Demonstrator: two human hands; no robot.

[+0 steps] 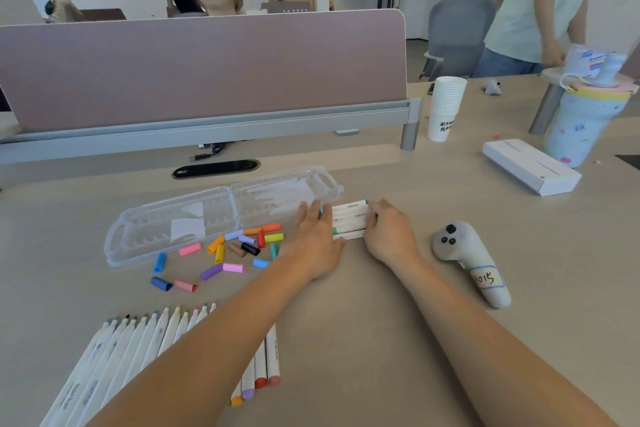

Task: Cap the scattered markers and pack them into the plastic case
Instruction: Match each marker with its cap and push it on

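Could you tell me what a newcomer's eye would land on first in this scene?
The bright scatter of loose caps in the middle of the desk draws the eye first, just in front of the open, clear plastic case. To their right, the left hand and right hand close in on either end of a small bundle of markers. A long row of uncapped markers lies near left, partly under the left forearm.
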